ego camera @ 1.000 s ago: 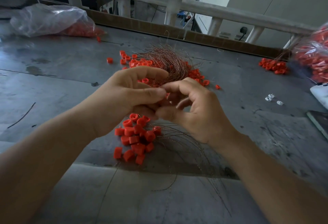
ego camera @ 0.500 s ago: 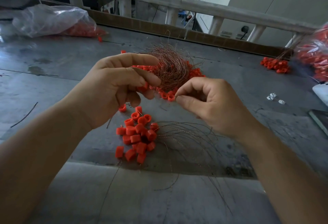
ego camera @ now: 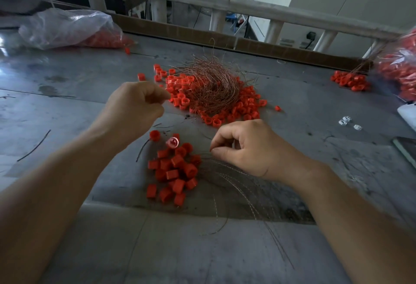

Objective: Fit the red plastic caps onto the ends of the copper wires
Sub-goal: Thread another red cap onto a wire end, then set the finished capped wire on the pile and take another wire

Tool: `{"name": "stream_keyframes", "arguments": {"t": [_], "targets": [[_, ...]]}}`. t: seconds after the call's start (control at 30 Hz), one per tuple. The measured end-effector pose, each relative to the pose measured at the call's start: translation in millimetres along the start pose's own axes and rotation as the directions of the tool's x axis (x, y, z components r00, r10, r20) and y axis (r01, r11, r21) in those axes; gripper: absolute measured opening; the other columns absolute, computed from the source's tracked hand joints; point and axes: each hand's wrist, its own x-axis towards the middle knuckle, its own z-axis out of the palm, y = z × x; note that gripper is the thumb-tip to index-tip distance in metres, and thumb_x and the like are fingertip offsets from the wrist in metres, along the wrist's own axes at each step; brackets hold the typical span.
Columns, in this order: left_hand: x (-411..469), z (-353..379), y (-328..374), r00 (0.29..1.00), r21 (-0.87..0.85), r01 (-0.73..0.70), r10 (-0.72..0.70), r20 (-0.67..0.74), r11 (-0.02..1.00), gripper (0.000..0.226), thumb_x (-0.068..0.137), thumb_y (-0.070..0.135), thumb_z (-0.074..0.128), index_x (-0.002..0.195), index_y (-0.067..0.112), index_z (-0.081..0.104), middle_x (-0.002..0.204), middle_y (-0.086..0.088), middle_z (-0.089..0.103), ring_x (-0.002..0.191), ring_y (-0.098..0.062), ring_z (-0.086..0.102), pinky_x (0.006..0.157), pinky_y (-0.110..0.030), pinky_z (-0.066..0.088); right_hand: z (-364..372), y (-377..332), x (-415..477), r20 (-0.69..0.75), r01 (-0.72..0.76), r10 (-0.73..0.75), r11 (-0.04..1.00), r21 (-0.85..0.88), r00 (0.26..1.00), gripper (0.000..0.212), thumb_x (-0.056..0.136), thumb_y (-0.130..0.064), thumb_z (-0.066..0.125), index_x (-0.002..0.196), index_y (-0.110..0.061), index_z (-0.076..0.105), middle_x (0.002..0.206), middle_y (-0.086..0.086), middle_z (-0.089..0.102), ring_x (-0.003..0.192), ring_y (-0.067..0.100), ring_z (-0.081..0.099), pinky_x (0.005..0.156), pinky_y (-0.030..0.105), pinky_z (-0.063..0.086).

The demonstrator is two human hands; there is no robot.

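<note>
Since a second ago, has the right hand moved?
Yes. The right hand came nearer, away from the tangled copper wire nest, down beside the near pile of red plastic caps.

Item: two bare hands with bare forearms, one person. Left hand and left forearm: uncovered from the near left edge of view to the knuckles, smooth, broad at the elbow end and narrowing to the wrist. Right hand and right forearm: likewise uncovered from the near right edge, with a crease line at the heel of the palm.
</note>
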Motion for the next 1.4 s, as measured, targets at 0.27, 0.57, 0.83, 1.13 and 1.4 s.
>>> {"name": "stream_keyframes", "arguments": {"t": [0.27,0.57,0.83,1.13,1.4], "targets": [[14.9,16.3,-13.9,0.974,0.347,-0.198,0.146,0.171,0.917,0.053,0.089,0.01,0.053,0.139,0.02,0.038,0.147,-0.003,0.035,0.134,-0.021,0.031,0.106,-0.032,0.024,-8.3,1.3,-2.5,-0.109,-0.013,0.021,0.997,0.08,0.994,0.016,0.078,-0.04,0.064,0.072,-0.025,0.065,0.071,-0.009,0.063,0.072,0.002,0.056,0.063,0.01,0.044],[17.2,23.2,-18.7,0.933,0.395,-0.352,0.28,0.228,0.849,0.039,0.091,0.005,0.049,0.129,0.013,0.053,0.139,-0.003,0.047,0.129,-0.019,0.038,0.101,-0.021,0.022,-10.0,4.6,-1.7,-0.153,-0.041,0.05,0.997,0.059,0.987,0.012,0.08,-0.032,0.065,0.076,-0.021,0.067,0.066,-0.014,0.06,0.073,0.0,0.056,0.064,0.011,0.045],[18.4,19.6,-20.4,0.955,0.404,-0.293,0.25,0.158,0.866,0.032,0.084,0.002,0.058,0.11,0.02,0.068,0.101,-0.001,0.049,0.098,-0.02,0.049,0.081,-0.021,0.029,-10.1,4.3,-2.3,-0.175,-0.053,0.063,0.997,0.063,0.983,0.011,0.08,-0.033,0.065,0.076,-0.023,0.067,0.071,-0.009,0.065,0.07,0.004,0.058,0.065,0.018,0.047],[15.7,15.0,-15.9,0.959,0.414,-0.285,0.259,0.117,0.865,0.02,0.083,0.011,0.065,0.101,0.014,0.069,0.103,-0.007,0.064,0.097,-0.025,0.056,0.082,-0.032,0.04,-10.4,5.3,-1.5,-0.176,-0.05,0.058,0.998,0.047,0.983,0.012,0.081,-0.032,0.065,0.075,-0.022,0.067,0.068,-0.014,0.061,0.071,0.001,0.057,0.066,0.013,0.046],[-1.3,3.0,0.9,0.951,0.078,-0.259,0.24,0.194,0.963,0.006,0.064,0.04,0.067,0.063,0.037,0.061,0.075,0.017,0.063,0.076,0.0,0.058,0.068,-0.023,0.045,-10.0,5.4,-1.9,-0.17,-0.057,0.061,0.998,0.032,0.984,0.011,0.081,-0.032,0.065,0.074,-0.023,0.066,0.057,-0.018,0.053,0.06,-0.011,0.051,0.057,0.005,0.04]]}}
